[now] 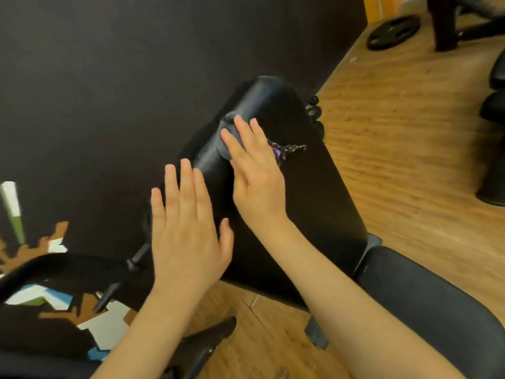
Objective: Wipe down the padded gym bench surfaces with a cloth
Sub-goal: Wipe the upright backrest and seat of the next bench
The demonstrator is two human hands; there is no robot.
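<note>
Your right hand [255, 176] lies flat with its fingers [243, 129] straight and close together, pressing the cloth [228, 135] onto the bench [314, 192]. They are not curled round the cloth; they only bear down on it. The cloth is dark grey and bunched up, showing just past your fingertips and along the left side of the hand, on the rounded left edge of the back pad, toward its far end. A small purple and black fringe [284, 150] sticks out from under the right side of the hand.

Your left hand [185, 233] is open too, fingers straight and slightly spread, holding nothing. It is over the left edge of the same pad, nearer to you than the right hand; you cannot tell whether it touches the pad.

The back pad is black and runs away from you at a slant toward the dark wall [109, 77]. The seat pad [426, 305] continues at the near right, under your right forearm. A black adjustment knob [134, 262] projects from the frame beside the near left edge of the back pad.

The floor [396, 132] is wood planking. A weight plate [393, 31] lies on it at the far right, well apart from the bench, near other dark equipment.
</note>
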